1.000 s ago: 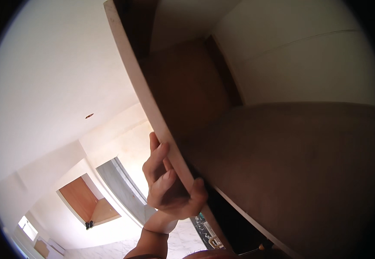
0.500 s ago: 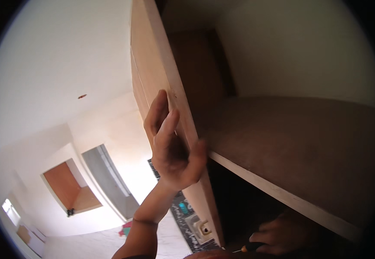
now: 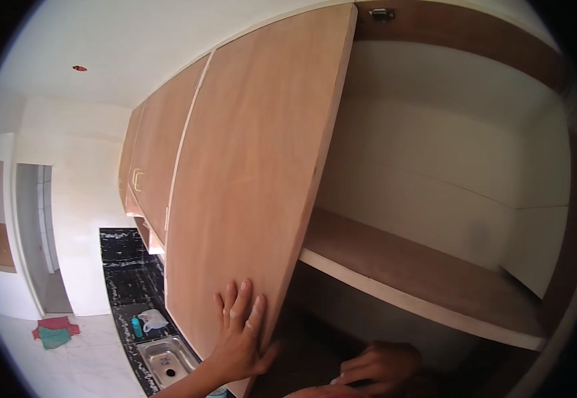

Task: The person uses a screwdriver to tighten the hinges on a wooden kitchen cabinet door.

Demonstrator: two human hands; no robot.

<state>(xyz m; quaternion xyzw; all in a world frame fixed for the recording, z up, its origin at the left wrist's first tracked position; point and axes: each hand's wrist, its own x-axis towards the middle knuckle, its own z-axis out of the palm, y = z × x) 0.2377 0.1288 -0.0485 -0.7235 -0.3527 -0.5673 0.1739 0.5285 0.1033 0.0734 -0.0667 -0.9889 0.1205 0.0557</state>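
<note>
A wooden cabinet door (image 3: 248, 152) stands swung open in front of me. My left hand (image 3: 242, 335) lies on the lower part of its outer face, fingers spread and pointing up, thumb toward the free edge. Below the cabinet shelf (image 3: 421, 265), in the shaded lower compartment, is my right hand (image 3: 381, 366), closed with fingers curled. The screwdriver seen in it half a second ago is hidden in the grip now. Pale smudges mark the left fingers.
A metal catch (image 3: 381, 13) sits on the cabinet's top frame. Further left run more closed cabinet doors (image 3: 165, 146) with handles. Below them a black patterned counter (image 3: 126, 292) holds a steel sink (image 3: 167, 361), a teal bottle (image 3: 136, 326) and a plastic bag (image 3: 153, 320). Cloths (image 3: 55, 331) lie on the floor.
The view has turned, and the door's outer face now shows broadly. My left hand has gone from the door's edge to flat on its face. The right hand's screwdriver is no longer visible.
</note>
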